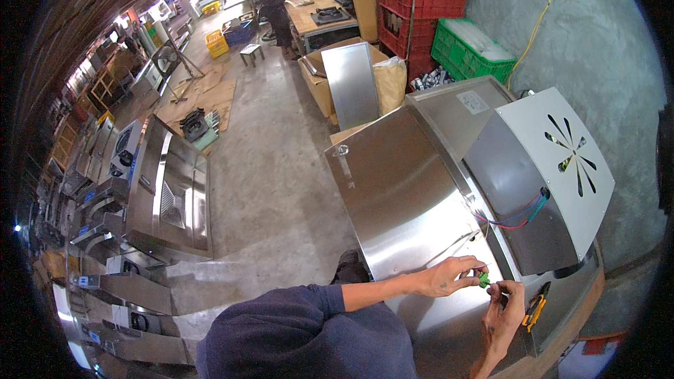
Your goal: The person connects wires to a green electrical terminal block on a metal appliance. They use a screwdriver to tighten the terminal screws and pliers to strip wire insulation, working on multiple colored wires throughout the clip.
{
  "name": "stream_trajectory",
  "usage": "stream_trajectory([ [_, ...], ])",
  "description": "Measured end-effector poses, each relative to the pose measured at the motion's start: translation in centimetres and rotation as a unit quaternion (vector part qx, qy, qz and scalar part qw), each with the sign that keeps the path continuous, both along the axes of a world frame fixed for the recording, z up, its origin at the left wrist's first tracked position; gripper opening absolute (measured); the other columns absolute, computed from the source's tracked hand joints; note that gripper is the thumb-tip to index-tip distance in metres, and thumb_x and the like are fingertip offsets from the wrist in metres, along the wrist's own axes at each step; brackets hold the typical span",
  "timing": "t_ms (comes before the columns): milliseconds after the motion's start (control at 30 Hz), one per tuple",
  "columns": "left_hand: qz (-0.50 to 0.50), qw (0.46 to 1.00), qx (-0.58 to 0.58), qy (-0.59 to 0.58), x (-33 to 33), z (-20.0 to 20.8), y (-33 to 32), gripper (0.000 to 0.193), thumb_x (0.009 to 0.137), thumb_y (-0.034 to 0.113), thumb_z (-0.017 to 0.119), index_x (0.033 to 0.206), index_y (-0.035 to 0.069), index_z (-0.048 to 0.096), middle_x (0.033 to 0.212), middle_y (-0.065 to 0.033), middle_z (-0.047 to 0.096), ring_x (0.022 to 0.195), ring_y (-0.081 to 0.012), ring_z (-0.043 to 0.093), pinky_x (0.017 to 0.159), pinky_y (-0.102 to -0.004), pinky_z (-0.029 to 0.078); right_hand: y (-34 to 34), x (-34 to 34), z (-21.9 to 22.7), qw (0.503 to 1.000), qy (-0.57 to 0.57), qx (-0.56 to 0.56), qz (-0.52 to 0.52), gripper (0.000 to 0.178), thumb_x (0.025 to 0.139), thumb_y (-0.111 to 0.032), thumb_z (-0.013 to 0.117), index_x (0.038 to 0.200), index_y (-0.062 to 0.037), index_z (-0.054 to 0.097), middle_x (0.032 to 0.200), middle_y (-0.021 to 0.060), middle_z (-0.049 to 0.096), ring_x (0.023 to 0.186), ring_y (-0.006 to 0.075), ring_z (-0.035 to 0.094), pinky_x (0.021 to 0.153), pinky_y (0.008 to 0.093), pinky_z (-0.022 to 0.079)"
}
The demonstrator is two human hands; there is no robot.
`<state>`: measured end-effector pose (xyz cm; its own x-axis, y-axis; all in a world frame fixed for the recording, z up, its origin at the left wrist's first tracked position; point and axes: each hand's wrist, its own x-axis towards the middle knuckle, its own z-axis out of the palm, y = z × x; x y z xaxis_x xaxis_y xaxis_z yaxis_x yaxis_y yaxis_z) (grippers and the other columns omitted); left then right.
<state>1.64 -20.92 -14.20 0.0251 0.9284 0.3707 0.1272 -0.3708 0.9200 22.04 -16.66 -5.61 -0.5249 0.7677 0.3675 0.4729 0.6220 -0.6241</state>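
My left hand (449, 277) reaches across the shiny steel panel (400, 203), its thumb and fingers pinched on a small green piece (484, 280). The piece is too small for me to tell its kind. My right hand (504, 312) comes up from the lower edge, fingertips closed together against the same green piece. Just right of that hand lies a pair of orange-handled pliers (535, 309) with dark jaws. Thin red, blue and dark wires (516, 223) run from the grey-white metal housing (512, 168) over the steel, beyond my hands.
The housing's white face has petal-shaped slots. Behind it are a green crate (472, 52), stacked red crates (421, 10) and a steel sheet (351, 84) by a cardboard box. Several steel units (168, 196) stand on the left. Another person (274, 3) stands at a far workbench (316, 21).
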Motion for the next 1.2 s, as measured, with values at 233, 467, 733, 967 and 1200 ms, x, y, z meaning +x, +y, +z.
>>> stream_trajectory([
  [233, 0.000, 1.000, 0.029, 0.003, 0.5, -0.5, 0.3, 0.034, 0.108, 0.016, 0.069, 0.137, 0.000, 0.063, 0.118, -0.0180, 0.070, 0.109, -0.0329, 0.071, 0.095, -0.0441, 0.055, 0.5, 0.8, 1.0, 0.989, -0.107, 0.094, 0.035, 0.013, 0.101, 0.003, 0.069, 0.110, 0.0004, 0.060, 0.098, 0.0184, 0.061, 0.088, 0.0373, 0.065, 0.078, 0.0452, 0.053],
  [467, 0.005, 1.000, 0.009, 0.014, 0.2, 0.1, -0.1, 0.036, 0.108, 0.017, 0.068, 0.139, 0.000, 0.062, 0.119, -0.0191, 0.069, 0.109, -0.0351, 0.070, 0.095, -0.0460, 0.056, -0.4, 0.7, 3.5, 0.981, -0.162, 0.095, 0.056, 0.017, 0.101, 0.002, 0.067, 0.116, 0.0025, 0.060, 0.102, 0.0219, 0.061, 0.092, 0.0445, 0.065, 0.080, 0.0502, 0.052],
  [733, 0.009, 0.999, 0.029, 0.030, 0.8, -0.5, -0.1, 0.035, 0.108, 0.014, 0.068, 0.139, 0.001, 0.063, 0.121, -0.0184, 0.070, 0.108, -0.0329, 0.071, 0.092, -0.0454, 0.058, -0.3, 2.3, 3.2, 0.950, -0.265, 0.154, 0.062, 0.015, 0.099, -0.007, 0.073, 0.110, -0.0025, 0.063, 0.094, 0.0170, 0.060, 0.088, 0.0387, 0.063, 0.075, 0.0495, 0.051],
  [967, 0.082, 0.992, 0.029, 0.091, -0.1, 1.3, -0.5, 0.034, 0.101, 0.008, 0.075, 0.134, 0.003, 0.068, 0.113, -0.0134, 0.073, 0.090, -0.0229, 0.071, 0.077, -0.0355, 0.058, 1.9, 1.2, 3.3, 0.961, -0.206, 0.141, 0.124, 0.012, 0.100, -0.009, 0.070, 0.099, -0.0039, 0.059, 0.091, 0.0154, 0.056, 0.085, 0.0353, 0.061, 0.075, 0.0473, 0.051],
  [1200, 0.045, 0.993, -0.006, 0.105, -0.1, 3.0, -0.8, 0.034, 0.100, 0.005, 0.076, 0.133, 0.000, 0.068, 0.112, -0.0136, 0.071, 0.085, -0.0194, 0.066, 0.072, -0.0325, 0.053, 1.4, 1.7, 3.8, 0.944, -0.256, 0.184, 0.101, 0.017, 0.103, -0.018, 0.068, 0.098, -0.0049, 0.059, 0.091, 0.0131, 0.057, 0.087, 0.0306, 0.064, 0.076, 0.0435, 0.054],
])
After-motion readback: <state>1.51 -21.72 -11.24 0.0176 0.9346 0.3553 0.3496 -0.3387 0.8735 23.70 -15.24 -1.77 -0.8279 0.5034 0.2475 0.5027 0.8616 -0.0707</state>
